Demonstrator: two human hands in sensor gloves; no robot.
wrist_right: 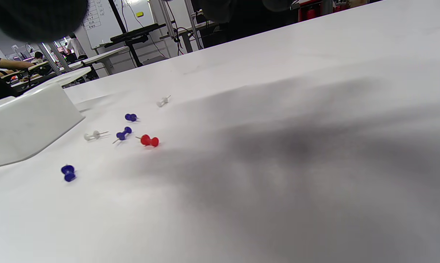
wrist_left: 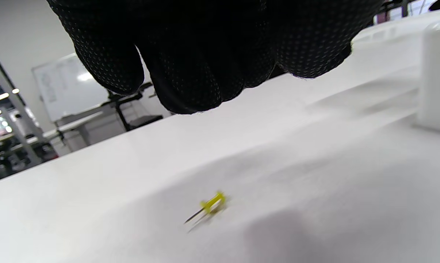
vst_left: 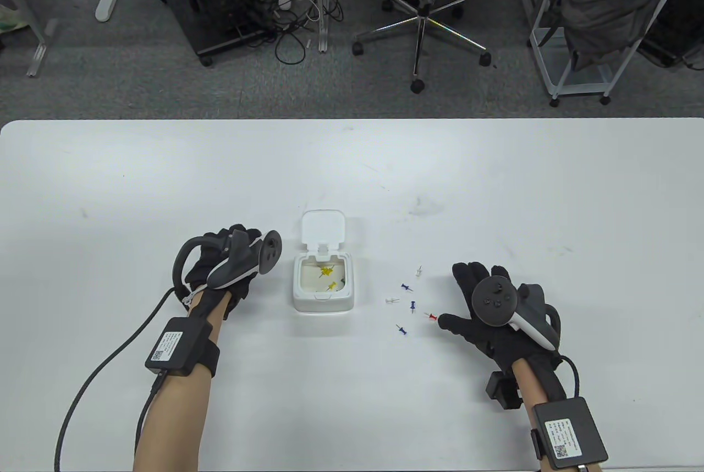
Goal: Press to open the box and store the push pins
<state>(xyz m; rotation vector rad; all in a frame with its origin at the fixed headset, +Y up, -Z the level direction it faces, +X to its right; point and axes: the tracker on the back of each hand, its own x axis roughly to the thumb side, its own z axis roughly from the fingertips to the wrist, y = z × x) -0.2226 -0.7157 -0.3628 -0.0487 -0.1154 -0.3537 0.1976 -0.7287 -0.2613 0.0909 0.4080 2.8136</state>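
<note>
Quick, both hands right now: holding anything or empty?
Left hand: fingers loosely curled above the table, holding nothing; a yellow push pin lies loose beneath it.
Right hand: open, holding nothing, thumb tip beside the red push pin.

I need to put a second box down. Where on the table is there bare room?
Bare: the wide stretch of table beyond the open box, and the near strip between the forearms. Crowded: loose pins between box and right hand.

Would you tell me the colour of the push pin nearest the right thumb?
Red push pin, clearest in the right wrist view.
</note>
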